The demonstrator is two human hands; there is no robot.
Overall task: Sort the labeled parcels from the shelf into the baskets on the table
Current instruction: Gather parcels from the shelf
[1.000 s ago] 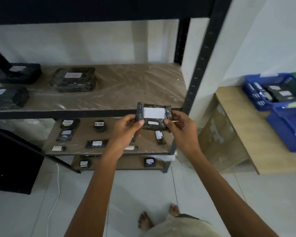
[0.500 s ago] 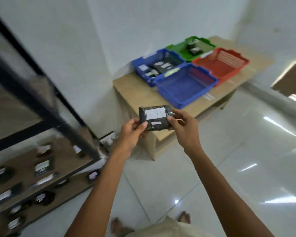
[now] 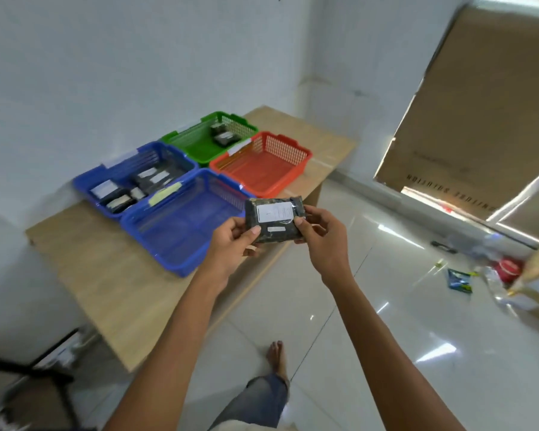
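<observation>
White tiled floor (image 3: 386, 306) gleams under me, and a pale wooden table (image 3: 106, 275) stands against the white wall to my left. Both my hands are stretched out in front, holding one dark wrapped parcel (image 3: 274, 231) between them, in the air over the table's near edge. My left hand (image 3: 231, 247) pinches its lower left corner with the thumb on top. My right hand (image 3: 327, 241) grips its right edge, thumb on the front and fingers curled behind. The parcel's white label (image 3: 275, 212) faces me.

Four baskets sit packed together in a two-by-two block on the table. The near blue basket (image 3: 175, 265) lies just beyond my left hand, its right corner hidden behind the parcel. The red basket (image 3: 293, 144) is beyond the parcel. The far blue basket (image 3: 119, 169) holds several dark labelled parcels (image 3: 150, 178), and the green basket (image 3: 193, 144) holds a few dark parcels at its far end.

A cardboard sheet (image 3: 479, 104) leans at the upper right. A blue packet (image 3: 459, 281) and blurred clutter lie on the floor at the right. My bare foot (image 3: 276, 356) shows below, and a black metal frame (image 3: 53, 377) crosses the lower left corner.
</observation>
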